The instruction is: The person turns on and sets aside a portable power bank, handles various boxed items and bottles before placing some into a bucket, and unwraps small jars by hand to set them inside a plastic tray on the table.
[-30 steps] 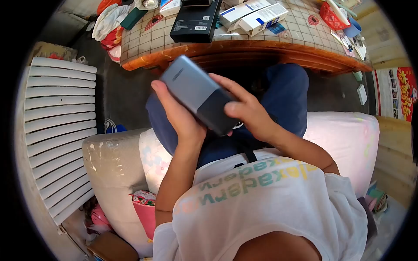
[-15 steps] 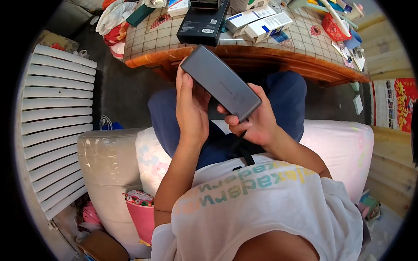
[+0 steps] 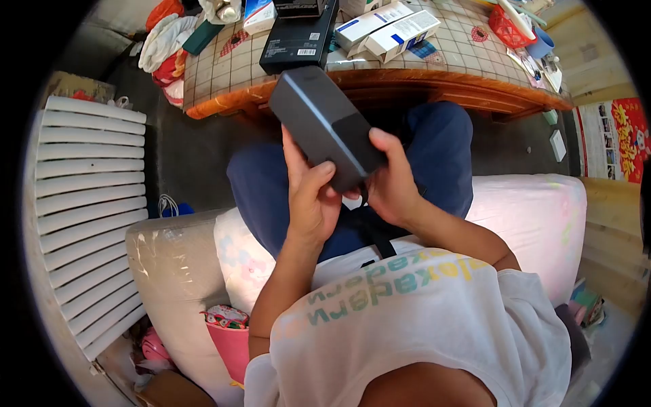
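Observation:
A dark grey, brick-shaped power bank (image 3: 308, 112) is held above my lap, tilted so that a long edge and two of its faces show. A glossy black panel sits on the face toward the right. My left hand (image 3: 313, 203) is closed on its lower left side, the thumb pressed against the near end. On the right side, my right hand (image 3: 395, 178) grips it with the thumb along the edge; its other fingers are mostly hidden behind. A black strap (image 3: 384, 241) hangs below the hands.
Ahead stands a wooden table (image 3: 224, 95) with a checked cover. On it lie a black box (image 3: 298, 44), white-and-blue cartons (image 3: 400, 37) and a red basket (image 3: 510, 28). A white slatted panel (image 3: 91, 203) is at left; a pink bag (image 3: 229, 346) lies beside the seat.
The power bank has been turned over in my hands, from its flat face with the round mark to an edge and the glossy panel. Both hands have shifted their grip.

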`<state>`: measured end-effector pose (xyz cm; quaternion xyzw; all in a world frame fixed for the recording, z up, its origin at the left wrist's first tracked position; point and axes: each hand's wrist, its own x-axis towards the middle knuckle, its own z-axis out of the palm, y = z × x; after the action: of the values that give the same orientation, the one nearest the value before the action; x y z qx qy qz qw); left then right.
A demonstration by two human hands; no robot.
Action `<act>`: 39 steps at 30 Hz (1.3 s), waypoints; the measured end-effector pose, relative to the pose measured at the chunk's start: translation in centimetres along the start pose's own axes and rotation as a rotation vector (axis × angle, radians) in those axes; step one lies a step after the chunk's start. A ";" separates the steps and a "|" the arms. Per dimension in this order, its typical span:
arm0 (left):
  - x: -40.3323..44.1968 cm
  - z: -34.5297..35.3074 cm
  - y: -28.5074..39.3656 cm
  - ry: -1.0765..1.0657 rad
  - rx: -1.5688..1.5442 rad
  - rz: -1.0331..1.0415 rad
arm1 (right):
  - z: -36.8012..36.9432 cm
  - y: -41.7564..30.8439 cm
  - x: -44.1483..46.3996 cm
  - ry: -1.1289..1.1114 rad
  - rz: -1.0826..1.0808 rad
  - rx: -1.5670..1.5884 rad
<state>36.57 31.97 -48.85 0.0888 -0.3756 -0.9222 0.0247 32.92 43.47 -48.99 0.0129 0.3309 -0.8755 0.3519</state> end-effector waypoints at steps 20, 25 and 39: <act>-1.2 -3.3 -2.2 -0.019 -0.250 -0.114 | -0.7 0.9 -0.4 -0.108 -0.445 -0.478; -1.4 -4.1 -2.2 -0.161 -0.091 -0.091 | -1.7 -1.9 1.0 -0.253 -0.444 -0.744; -2.1 -2.3 -3.6 -0.145 0.029 -0.043 | -3.0 -5.2 3.2 -0.326 -0.118 -0.926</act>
<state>39.14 33.26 -52.66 0.0301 -0.3878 -0.9210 -0.0234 26.61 46.12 -49.17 -0.3009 0.6258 -0.6457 0.3176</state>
